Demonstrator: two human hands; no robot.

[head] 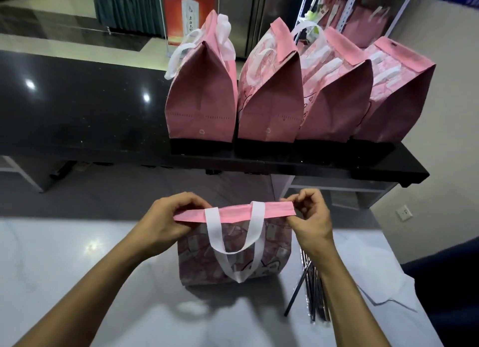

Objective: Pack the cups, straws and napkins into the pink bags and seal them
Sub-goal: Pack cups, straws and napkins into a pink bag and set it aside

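A pink patterned bag (pixel 274 253) with white handles stands on the white table in front of me. Its top is folded into a flat pink flap (pixel 233 211). My left hand (pixel 168 222) pinches the flap's left end and my right hand (pixel 311 217) pinches its right end. One white handle (pixel 234 243) hangs down the bag's front. A bundle of dark wrapped straws (pixel 311 289) lies on the table to the right of the bag, partly under my right forearm. No cups or napkins show; the bag's contents are hidden.
Several closed pink bags (pixel 272 105) stand in a row on the raised black counter (pixel 77 108) beyond the table. White paper sheets (pixel 383 282) lie at the table's right edge. A metal shelf rack (pixel 363 9) stands behind, at the upper right.
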